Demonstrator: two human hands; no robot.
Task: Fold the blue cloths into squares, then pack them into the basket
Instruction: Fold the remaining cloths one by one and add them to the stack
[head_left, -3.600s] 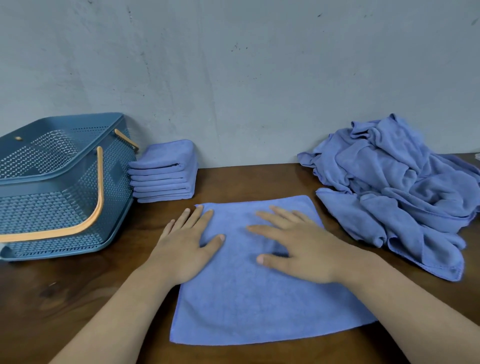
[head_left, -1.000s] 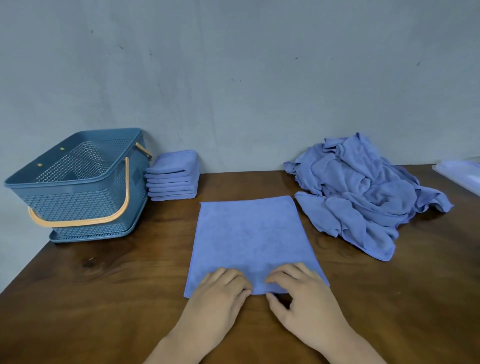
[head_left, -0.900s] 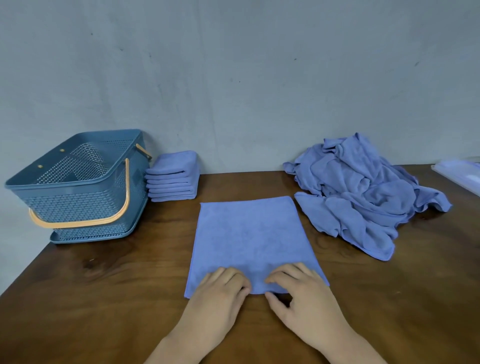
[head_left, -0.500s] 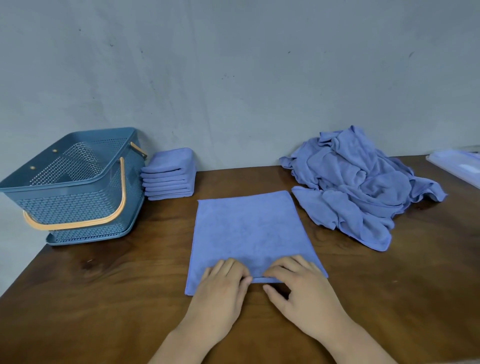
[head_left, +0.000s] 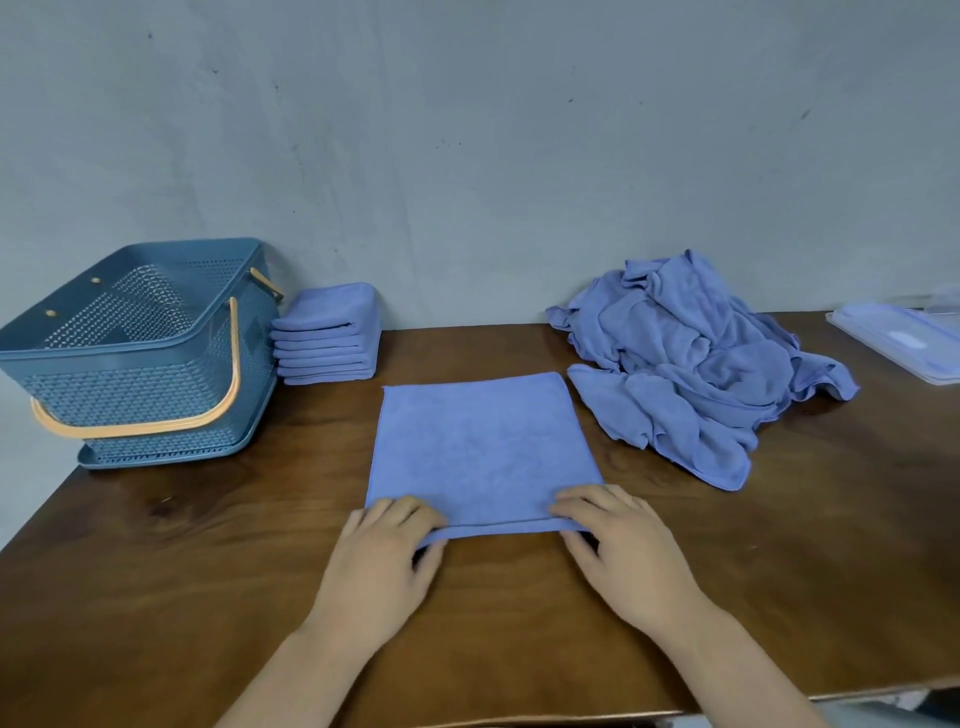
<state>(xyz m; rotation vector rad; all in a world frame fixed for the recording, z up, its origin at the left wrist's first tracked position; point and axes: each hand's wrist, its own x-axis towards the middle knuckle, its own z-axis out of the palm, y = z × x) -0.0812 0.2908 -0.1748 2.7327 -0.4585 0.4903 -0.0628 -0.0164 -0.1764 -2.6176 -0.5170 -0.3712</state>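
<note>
- Head view: a dark brown wooden table (head_left: 208, 597) is seen set against a plain grey wall (head_left: 467, 156) marked with small dark specks.
- A flat blue cloth (head_left: 483, 447) is laid on the table at the centre of the frame.
- Its near corners are pinched by the left hand (head_left: 379, 566) and the right hand (head_left: 623, 556), fingers curled on top and thumbs at the edge.
- A blue perforated basket (head_left: 130, 395) with an orange handle (head_left: 156, 427) is set at the left of the frame, with a stack of folded cloths (head_left: 330, 338) just beside it.
- A crumpled pile of blue cloths (head_left: 691, 364) is heaped right of centre.
- A pale tray-like object (head_left: 893, 343) is cut off by the right edge and cannot be identified.
- The basket's floor is hidden by its front wall.
- Both forearms are cut off by the bottom edge.
</note>
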